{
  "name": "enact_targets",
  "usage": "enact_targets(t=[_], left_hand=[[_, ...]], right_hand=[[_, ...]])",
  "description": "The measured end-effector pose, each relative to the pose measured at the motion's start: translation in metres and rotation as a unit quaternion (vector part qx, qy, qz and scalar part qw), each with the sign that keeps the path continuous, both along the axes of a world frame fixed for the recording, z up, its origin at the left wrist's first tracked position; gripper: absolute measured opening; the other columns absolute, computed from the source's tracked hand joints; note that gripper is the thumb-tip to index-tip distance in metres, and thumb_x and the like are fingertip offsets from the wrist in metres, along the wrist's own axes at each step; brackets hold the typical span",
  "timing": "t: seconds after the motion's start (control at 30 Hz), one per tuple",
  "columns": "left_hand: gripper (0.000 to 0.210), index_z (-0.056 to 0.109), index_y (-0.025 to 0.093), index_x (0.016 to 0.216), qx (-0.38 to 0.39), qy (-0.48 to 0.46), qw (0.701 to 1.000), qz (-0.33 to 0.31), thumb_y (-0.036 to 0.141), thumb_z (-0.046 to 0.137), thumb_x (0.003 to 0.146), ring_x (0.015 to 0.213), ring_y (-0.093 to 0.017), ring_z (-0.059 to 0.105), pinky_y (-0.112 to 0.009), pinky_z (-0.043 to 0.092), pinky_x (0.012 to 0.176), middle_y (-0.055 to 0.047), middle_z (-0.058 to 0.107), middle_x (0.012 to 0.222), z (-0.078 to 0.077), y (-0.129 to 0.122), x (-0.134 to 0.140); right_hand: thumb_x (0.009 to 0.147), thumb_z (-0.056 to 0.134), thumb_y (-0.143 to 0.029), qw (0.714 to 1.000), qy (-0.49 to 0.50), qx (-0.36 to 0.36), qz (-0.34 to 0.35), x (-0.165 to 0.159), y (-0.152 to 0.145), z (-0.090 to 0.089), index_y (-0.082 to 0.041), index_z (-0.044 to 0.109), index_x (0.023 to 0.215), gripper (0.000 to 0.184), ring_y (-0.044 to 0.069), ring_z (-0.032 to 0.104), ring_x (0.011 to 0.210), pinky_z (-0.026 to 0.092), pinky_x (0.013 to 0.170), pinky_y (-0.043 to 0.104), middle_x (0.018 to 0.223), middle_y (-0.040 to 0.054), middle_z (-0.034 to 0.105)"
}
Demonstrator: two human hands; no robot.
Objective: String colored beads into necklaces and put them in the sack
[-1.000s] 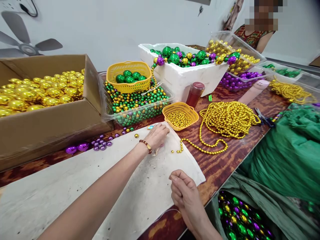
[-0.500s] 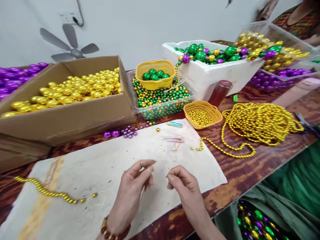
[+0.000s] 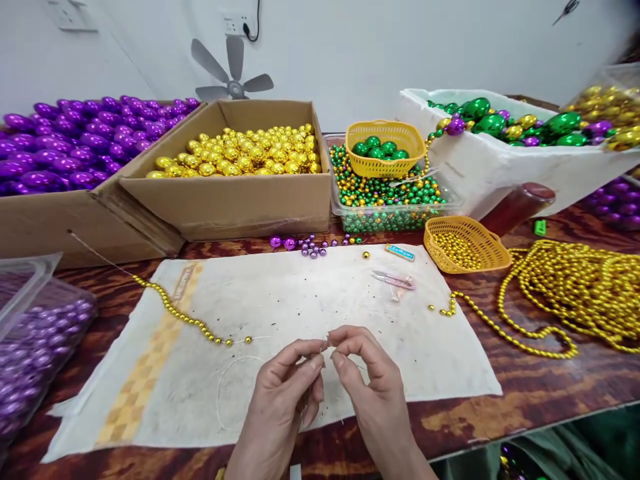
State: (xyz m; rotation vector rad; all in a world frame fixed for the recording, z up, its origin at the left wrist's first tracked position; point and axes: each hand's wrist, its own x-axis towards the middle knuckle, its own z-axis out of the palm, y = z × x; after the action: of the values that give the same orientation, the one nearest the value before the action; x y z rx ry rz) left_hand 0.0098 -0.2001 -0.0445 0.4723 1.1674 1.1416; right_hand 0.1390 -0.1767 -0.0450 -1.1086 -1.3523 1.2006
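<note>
Over the white cloth (image 3: 280,300), my left hand (image 3: 290,393) and my right hand (image 3: 373,383) are held close together, fingertips nearly touching. Both are closed in a pinch on what looks like a thin white string (image 3: 220,380), which loops over the cloth on the left; its ends are partly hidden by my fingers. A strand of gold beads (image 3: 177,310) lies at the left of the cloth, with a few beads spaced apart at its near end. Pink thread snips (image 3: 395,279) and a small blue-labelled box (image 3: 400,252) rest beyond my right hand.
Cardboard boxes of purple (image 3: 90,143) and gold ornaments (image 3: 250,153) stand behind. A yellow basket (image 3: 493,257) of gold beads, a heap of gold bead strands (image 3: 580,293), a red-brown jar (image 3: 520,210) and a white foam box (image 3: 520,170) are at right. Small purple beads (image 3: 313,250) lie along the cloth's far edge.
My hands have come together from a small gap, fingertips now meeting. The view has swung left, bringing the purple ornament box and a bag of purple beads further into sight.
</note>
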Motion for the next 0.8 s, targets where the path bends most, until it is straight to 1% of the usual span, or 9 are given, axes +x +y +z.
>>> enact_targets(t=[0.17,0.33,0.43,0.57,0.67,0.8], left_hand=[[0.024,0.065,0.018,0.103,0.015,0.002,1.000,-0.001,0.031,0.066,0.082,0.041,-0.003,0.033,-0.014,0.023,0.036,0.004,0.048,0.053,-0.002,-0.004,-0.002],[0.022,0.066,0.018,0.101,0.028,0.016,0.999,0.007,0.031,0.066,0.082,0.044,-0.004,0.039,-0.014,0.028,0.037,0.003,0.051,0.060,-0.006,-0.006,-0.004],[0.019,0.066,0.018,0.099,0.052,0.040,0.998,0.009,0.029,0.065,0.084,0.046,-0.004,0.042,-0.014,0.031,0.039,0.003,0.051,0.063,-0.010,-0.007,-0.006],[0.016,0.067,0.019,0.098,0.095,0.068,0.993,0.011,0.028,0.063,0.085,0.045,-0.004,0.043,-0.015,0.032,0.039,0.003,0.051,0.064,-0.013,-0.008,-0.007],[0.015,0.068,0.019,0.096,0.111,0.072,0.991,0.014,0.028,0.063,0.085,0.045,-0.004,0.044,-0.015,0.033,0.039,0.003,0.051,0.066,-0.013,-0.007,-0.007],[0.015,0.068,0.018,0.095,0.112,0.086,0.990,0.014,0.027,0.063,0.084,0.045,-0.005,0.045,-0.016,0.033,0.039,0.002,0.052,0.068,-0.010,-0.006,-0.007]], right_hand=[[0.087,0.053,-0.011,1.000,-0.010,0.010,0.013,-0.004,-0.002,0.002,-0.020,0.057,0.079,0.013,0.015,0.058,0.095,0.044,0.084,0.027,0.098,0.0009,0.061],[0.089,0.053,-0.012,0.999,-0.025,0.021,0.014,-0.008,-0.004,0.003,-0.020,0.057,0.080,0.013,0.015,0.059,0.093,0.045,0.082,0.027,0.096,0.0009,0.061],[0.089,0.053,-0.013,0.999,-0.034,0.026,0.012,-0.009,-0.005,0.004,-0.020,0.057,0.079,0.013,0.015,0.059,0.092,0.045,0.081,0.027,0.096,0.0009,0.061],[0.089,0.053,-0.013,0.998,-0.049,0.027,0.012,-0.010,-0.005,0.003,-0.020,0.057,0.080,0.012,0.014,0.059,0.091,0.045,0.080,0.027,0.096,0.0010,0.061],[0.089,0.053,-0.014,0.998,-0.057,0.025,0.013,-0.011,-0.004,0.003,-0.019,0.057,0.079,0.013,0.014,0.059,0.090,0.045,0.080,0.026,0.095,0.0009,0.062],[0.089,0.053,-0.014,0.998,-0.062,0.015,0.013,-0.012,-0.004,0.004,-0.019,0.057,0.078,0.013,0.014,0.059,0.089,0.045,0.079,0.026,0.094,0.0010,0.062]])
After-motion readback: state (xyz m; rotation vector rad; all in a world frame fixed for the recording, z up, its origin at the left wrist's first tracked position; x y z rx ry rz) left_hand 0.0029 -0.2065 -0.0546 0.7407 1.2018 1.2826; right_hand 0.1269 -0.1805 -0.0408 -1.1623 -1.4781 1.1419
